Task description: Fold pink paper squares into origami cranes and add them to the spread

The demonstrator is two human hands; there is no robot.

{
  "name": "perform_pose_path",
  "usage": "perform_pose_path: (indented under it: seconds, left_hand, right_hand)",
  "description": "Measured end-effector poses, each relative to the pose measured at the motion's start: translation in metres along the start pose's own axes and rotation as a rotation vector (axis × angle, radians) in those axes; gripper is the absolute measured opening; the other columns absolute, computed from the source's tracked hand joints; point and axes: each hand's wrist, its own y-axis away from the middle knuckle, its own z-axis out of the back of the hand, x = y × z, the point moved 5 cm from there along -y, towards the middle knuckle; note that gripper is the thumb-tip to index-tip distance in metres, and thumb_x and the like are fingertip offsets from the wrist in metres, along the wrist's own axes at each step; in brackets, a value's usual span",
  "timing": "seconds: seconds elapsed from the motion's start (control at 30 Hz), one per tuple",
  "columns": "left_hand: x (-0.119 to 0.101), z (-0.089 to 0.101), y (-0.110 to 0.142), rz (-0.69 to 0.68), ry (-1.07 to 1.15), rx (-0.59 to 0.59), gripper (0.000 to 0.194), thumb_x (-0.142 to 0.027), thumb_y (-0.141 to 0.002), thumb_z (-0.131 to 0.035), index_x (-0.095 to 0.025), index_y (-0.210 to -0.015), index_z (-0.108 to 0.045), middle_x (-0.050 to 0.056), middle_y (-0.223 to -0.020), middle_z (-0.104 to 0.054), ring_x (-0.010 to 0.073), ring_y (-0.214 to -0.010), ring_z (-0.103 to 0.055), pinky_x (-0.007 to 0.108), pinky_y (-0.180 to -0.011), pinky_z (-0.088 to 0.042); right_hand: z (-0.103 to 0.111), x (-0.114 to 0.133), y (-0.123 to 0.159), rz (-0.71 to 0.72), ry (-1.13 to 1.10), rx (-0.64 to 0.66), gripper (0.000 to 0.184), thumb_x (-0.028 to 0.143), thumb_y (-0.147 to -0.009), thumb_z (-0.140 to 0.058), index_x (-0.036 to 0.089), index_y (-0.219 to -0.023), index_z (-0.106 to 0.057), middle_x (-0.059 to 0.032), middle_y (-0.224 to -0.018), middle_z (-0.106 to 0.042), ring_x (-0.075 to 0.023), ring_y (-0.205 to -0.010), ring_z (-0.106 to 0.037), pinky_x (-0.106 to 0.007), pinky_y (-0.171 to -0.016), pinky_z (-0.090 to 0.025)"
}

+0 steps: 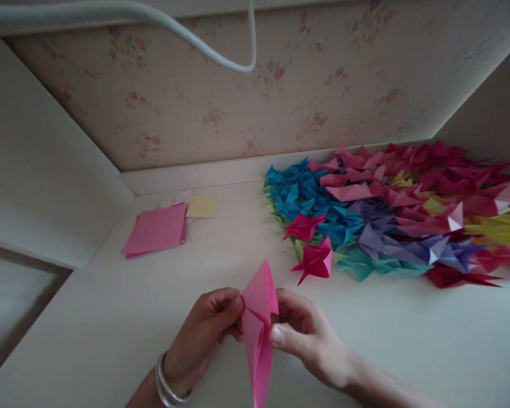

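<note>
Head: pink paper between both grips

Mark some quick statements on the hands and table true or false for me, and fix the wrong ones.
1. The left hand and right hand both hold the pink paper. True.
2. That paper is an uncreased flat sheet. False: it is folded.
3. Silver bangles circle the left wrist. True.
4. The yellow sheet lies beside the pink sheets. True.
5. The pile of folded pieces is all blue. False: pink, purple and yellow show too.
</note>
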Motion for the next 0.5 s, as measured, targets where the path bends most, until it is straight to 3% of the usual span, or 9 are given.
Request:
perform_pose_path:
  seconds: [0.17, 0.33, 0.5]
  left_hand:
    - [0.003, 0.001, 0.001, 0.013, 0.050, -0.017, 0.032, -0.043, -0.081, -0.075, -0.012, -0.075, -0.071, 0.002, -0.062, -0.063, 0.0091, -0.053, -0.052, 0.019, -0.052, -0.042]
    - [0.003, 0.000, 0.001, 0.022, 0.026, -0.035, 0.034, -0.043, -0.079, -0.077, -0.012, -0.070, -0.069, 0.000, -0.056, -0.061, 0.0072, -0.048, -0.051, 0.016, -0.048, -0.039]
    - [0.004, 0.001, 0.001, 0.043, 0.036, -0.007, 0.032, -0.042, -0.080, -0.076, -0.011, -0.073, -0.070, 0.000, -0.055, -0.062, 0.0062, -0.048, -0.051, 0.015, -0.047, -0.039]
  right_hand:
    - [0.001, -0.007, -0.002, -0.023, -0.092, -0.016, 0.053, 0.061, -0.076, -0.072, 0.015, -0.102, -0.069, -0.0064, -0.080, -0.069, -0.0168, -0.067, -0.061, -0.029, -0.061, -0.048]
    - [-0.003, 0.000, -0.001, -0.005, -0.098, 0.042, 0.048, 0.059, -0.079, -0.070, 0.015, -0.098, -0.070, -0.0086, -0.086, -0.069, -0.0229, -0.081, -0.064, -0.034, -0.072, -0.050]
    - [-0.005, 0.004, -0.002, -0.003, -0.161, 0.074, 0.046, 0.058, -0.082, -0.068, 0.015, -0.101, -0.071, -0.0086, -0.084, -0.069, -0.0225, -0.079, -0.064, -0.037, -0.077, -0.050]
